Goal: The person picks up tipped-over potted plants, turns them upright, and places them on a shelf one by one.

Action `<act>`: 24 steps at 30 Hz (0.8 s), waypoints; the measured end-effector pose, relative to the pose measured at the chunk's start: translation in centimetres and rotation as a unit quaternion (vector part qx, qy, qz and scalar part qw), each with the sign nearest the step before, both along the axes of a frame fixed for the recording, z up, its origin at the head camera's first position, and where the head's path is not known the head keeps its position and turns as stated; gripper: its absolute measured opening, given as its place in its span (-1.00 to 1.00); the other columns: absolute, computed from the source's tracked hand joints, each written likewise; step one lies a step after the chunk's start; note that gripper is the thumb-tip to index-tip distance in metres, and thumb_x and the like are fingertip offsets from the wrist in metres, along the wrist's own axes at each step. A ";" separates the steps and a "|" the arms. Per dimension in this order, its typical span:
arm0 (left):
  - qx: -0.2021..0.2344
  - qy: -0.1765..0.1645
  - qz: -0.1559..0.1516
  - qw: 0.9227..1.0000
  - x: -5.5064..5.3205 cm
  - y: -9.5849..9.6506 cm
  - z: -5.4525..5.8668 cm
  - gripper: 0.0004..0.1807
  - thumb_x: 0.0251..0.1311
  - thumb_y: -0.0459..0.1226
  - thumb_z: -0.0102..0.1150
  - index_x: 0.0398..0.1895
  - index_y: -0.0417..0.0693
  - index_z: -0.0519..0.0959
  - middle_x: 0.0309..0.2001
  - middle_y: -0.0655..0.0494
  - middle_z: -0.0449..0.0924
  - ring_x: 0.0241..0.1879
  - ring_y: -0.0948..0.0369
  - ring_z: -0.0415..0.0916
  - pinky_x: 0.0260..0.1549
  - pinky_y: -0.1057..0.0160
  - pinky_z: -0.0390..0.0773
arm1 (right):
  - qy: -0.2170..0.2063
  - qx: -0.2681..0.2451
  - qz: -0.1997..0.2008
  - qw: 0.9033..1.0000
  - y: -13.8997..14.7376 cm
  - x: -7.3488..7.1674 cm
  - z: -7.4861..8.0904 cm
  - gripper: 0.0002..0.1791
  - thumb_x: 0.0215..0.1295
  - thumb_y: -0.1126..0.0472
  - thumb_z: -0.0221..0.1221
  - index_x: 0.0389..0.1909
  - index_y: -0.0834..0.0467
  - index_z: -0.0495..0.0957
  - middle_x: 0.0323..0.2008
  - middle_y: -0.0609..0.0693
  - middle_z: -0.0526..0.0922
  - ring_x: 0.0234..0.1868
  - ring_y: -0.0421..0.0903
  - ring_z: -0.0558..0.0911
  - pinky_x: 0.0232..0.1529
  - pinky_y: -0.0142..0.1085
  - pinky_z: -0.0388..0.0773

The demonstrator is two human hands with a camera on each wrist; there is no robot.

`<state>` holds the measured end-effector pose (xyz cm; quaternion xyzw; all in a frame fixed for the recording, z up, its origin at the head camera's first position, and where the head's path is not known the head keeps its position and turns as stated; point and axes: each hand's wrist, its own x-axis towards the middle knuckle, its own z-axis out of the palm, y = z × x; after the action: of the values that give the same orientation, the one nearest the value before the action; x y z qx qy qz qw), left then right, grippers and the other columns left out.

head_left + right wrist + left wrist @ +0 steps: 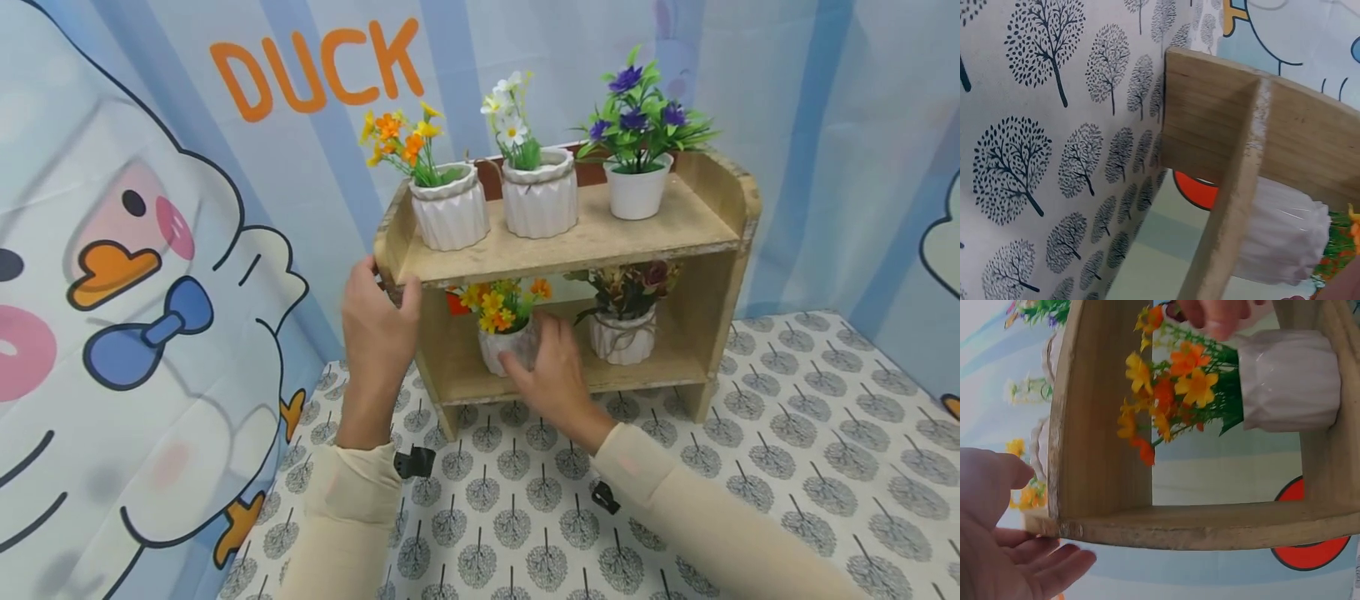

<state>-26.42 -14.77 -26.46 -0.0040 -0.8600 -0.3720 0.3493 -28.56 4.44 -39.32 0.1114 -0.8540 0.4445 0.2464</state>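
Note:
My left hand [378, 329] is at the upper left corner of a small wooden shelf [577, 242]. Its thumb lies at the front and the other fingers reach round the outer side, holding the corner. On the lower board stands a white ribbed flowerpot [1291, 381] with yellow and orange artificial flowers [495, 307]. My right hand [555, 375] is spread in front of that pot, thumb overlapping its front in the head view. The left wrist view shows the right fingertips [1217, 325] beside the flowers, clear of the pot's wall. The pot sits upright.
The top board carries a pot with orange flowers [450, 208], one with white flowers [540, 196] and one with purple flowers [639, 187]. A pot with dark reddish flowers [624, 335] stands lower right. Tree-print cloth [510, 517] covers the table; a cartoon curtain [315, 167] hangs behind.

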 end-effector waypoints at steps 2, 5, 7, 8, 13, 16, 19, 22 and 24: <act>-0.019 0.021 -0.002 1.000 0.5 0.3 -0.4 -0.35 0.37 -0.13 0.19 0.42 -0.25 0.31 0.28 -0.22 0.45 0.26 -0.07 0.45 0.24 -0.03 0.55 | 0.003 0.009 0.002 1.000 0.2 0.5 0.3 -0.13 0.27 -0.07 0.32 0.43 0.34 0.24 0.27 0.33 0.41 0.27 0.26 0.46 0.33 0.17 0.47; -0.047 0.038 -0.004 0.998 1.3 0.8 -1.1 -0.29 0.37 -0.15 0.21 0.48 -0.26 0.25 0.40 -0.25 0.32 0.40 -0.11 0.30 0.39 -0.05 0.43 | 0.013 0.017 0.009 1.000 0.7 1.1 0.7 -0.15 0.29 -0.05 0.31 0.42 0.35 0.26 0.28 0.33 0.41 0.29 0.26 0.45 0.36 0.16 0.45; -0.063 0.041 -0.011 0.997 1.8 1.2 -1.5 -0.28 0.35 -0.16 0.22 0.48 -0.27 0.25 0.47 -0.25 0.25 0.47 -0.13 0.20 0.45 -0.06 0.36 | 0.020 0.022 0.016 0.999 1.1 1.4 0.8 -0.17 0.31 -0.03 0.30 0.42 0.36 0.26 0.31 0.33 0.40 0.32 0.26 0.44 0.39 0.15 0.41; -0.071 0.040 -0.014 0.997 2.1 1.4 -1.6 -0.28 0.35 -0.16 0.22 0.48 -0.26 0.26 0.49 -0.23 0.22 0.49 -0.14 0.16 0.46 -0.07 0.35 | 0.024 0.023 0.018 0.999 1.3 1.5 0.9 -0.18 0.31 -0.02 0.30 0.42 0.36 0.26 0.32 0.33 0.39 0.33 0.26 0.43 0.41 0.15 0.39; -0.112 0.030 -0.037 0.993 3.0 2.3 -1.9 -0.30 0.34 -0.15 0.24 0.47 -0.22 0.30 0.52 -0.21 0.22 0.52 -0.18 0.13 0.52 -0.11 0.23 | 0.025 0.031 0.024 0.999 2.5 2.5 1.3 -0.18 0.34 -0.01 0.28 0.44 0.35 0.24 0.40 0.34 0.32 0.41 0.29 0.36 0.46 0.22 0.30; -0.136 0.019 -0.052 0.989 3.4 2.7 -2.2 -0.30 0.35 -0.14 0.25 0.47 -0.22 0.30 0.53 -0.23 0.22 0.53 -0.19 0.13 0.56 -0.11 0.15 | 0.023 0.040 0.024 0.999 3.2 3.1 1.5 -0.18 0.34 -0.02 0.27 0.46 0.34 0.23 0.42 0.33 0.31 0.42 0.29 0.35 0.45 0.23 0.30; -0.159 0.012 -0.063 0.985 3.7 3.1 -2.6 -0.30 0.35 -0.13 0.25 0.47 -0.21 0.31 0.53 -0.23 0.22 0.54 -0.19 0.14 0.57 -0.12 0.12 | 0.028 0.053 0.024 0.998 3.8 3.5 1.6 -0.19 0.34 -0.01 0.27 0.46 0.32 0.23 0.41 0.32 0.33 0.41 0.27 0.36 0.45 0.21 0.32; -0.176 -0.001 -0.072 0.982 4.2 3.5 -3.0 -0.31 0.36 -0.09 0.23 0.48 -0.17 0.31 0.54 -0.21 0.22 0.54 -0.21 0.13 0.56 -0.17 0.10 | 0.020 0.069 0.022 0.997 4.5 4.1 1.6 -0.18 0.36 -0.02 0.26 0.48 0.29 0.21 0.43 0.30 0.32 0.44 0.27 0.34 0.45 0.22 0.31; -0.185 -0.013 -0.077 0.980 4.4 3.8 -3.4 -0.30 0.38 -0.06 0.21 0.49 -0.13 0.31 0.55 -0.19 0.21 0.54 -0.22 0.13 0.55 -0.22 0.09 | 0.012 0.085 0.019 0.996 5.1 4.4 1.7 -0.17 0.37 -0.04 0.24 0.49 0.30 0.19 0.45 0.32 0.29 0.46 0.29 0.31 0.45 0.24 0.30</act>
<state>-22.00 -10.99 -29.82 -0.1299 -0.9157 -0.2319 0.3013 -24.11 9.57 -37.64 0.1533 -0.8835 0.3735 0.2375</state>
